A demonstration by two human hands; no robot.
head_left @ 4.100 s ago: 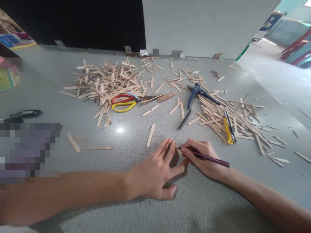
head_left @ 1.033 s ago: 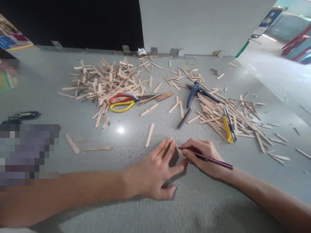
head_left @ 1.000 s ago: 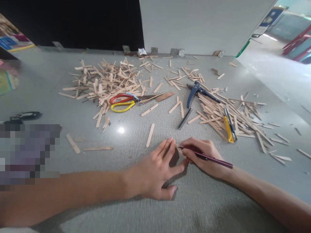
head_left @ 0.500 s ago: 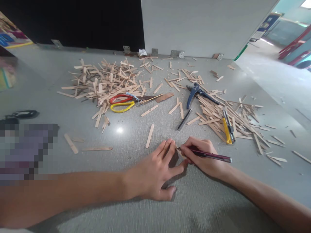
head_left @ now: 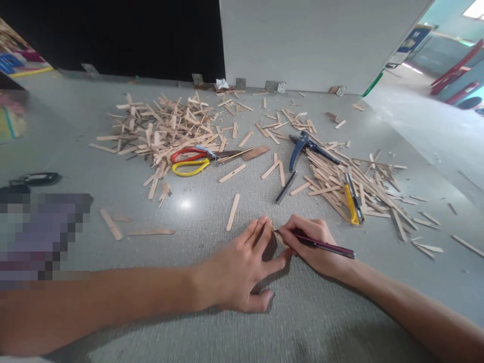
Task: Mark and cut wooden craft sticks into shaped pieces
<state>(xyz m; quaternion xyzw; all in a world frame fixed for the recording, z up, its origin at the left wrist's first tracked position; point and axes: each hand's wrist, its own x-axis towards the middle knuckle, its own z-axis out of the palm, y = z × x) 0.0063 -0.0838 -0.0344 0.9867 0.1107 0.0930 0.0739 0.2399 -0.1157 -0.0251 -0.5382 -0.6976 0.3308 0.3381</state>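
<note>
My right hand (head_left: 312, 244) is closed round a dark pen with a reddish stripe (head_left: 327, 246), its tip on a small wooden stick piece (head_left: 279, 237). My left hand (head_left: 247, 262) lies on the grey table, fingers spread, with fingertips against that piece; part of the piece is hidden by the fingers. Just beyond my left fingertips lies a single wooden stick (head_left: 233, 212). A dark, slim rod (head_left: 286, 187) rests past my right hand.
Scissors with red and yellow handles (head_left: 190, 161) lie by a big stick pile (head_left: 166, 121). Blue pliers (head_left: 302, 146) and a yellow cutter (head_left: 352, 201) rest by a second pile (head_left: 328, 176). A white panel (head_left: 302, 40) stands behind.
The pen's back end has shifted slightly left, its tip still at the stick piece. My left hand has stayed in place.
</note>
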